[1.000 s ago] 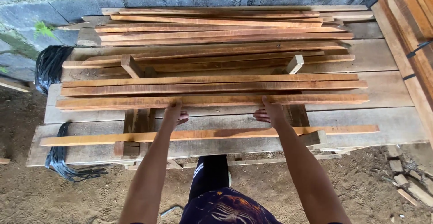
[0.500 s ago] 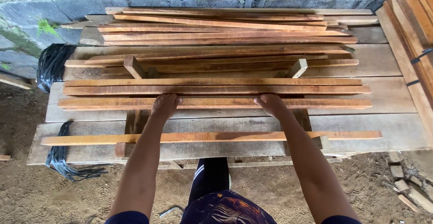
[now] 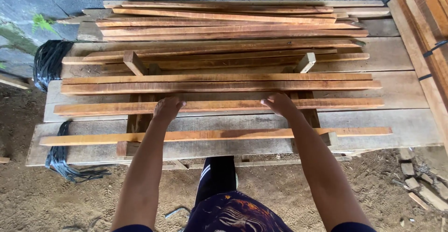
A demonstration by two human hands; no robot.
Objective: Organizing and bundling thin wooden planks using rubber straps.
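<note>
Both hands are curled down over the same long reddish wood strip (image 3: 219,106): the left hand (image 3: 167,108) has its fingers folded over the far edge, and the right hand (image 3: 280,104) is clamped on it the same way, so neither is open. The strip runs sideways under both palms, rough-sawn, orange-brown, resting across two wooden crosspieces (image 3: 135,64). Another loose strip (image 3: 214,136) lies just nearer than the hands, and two more strips (image 3: 219,82) sit just beyond the fingertips.
</note>
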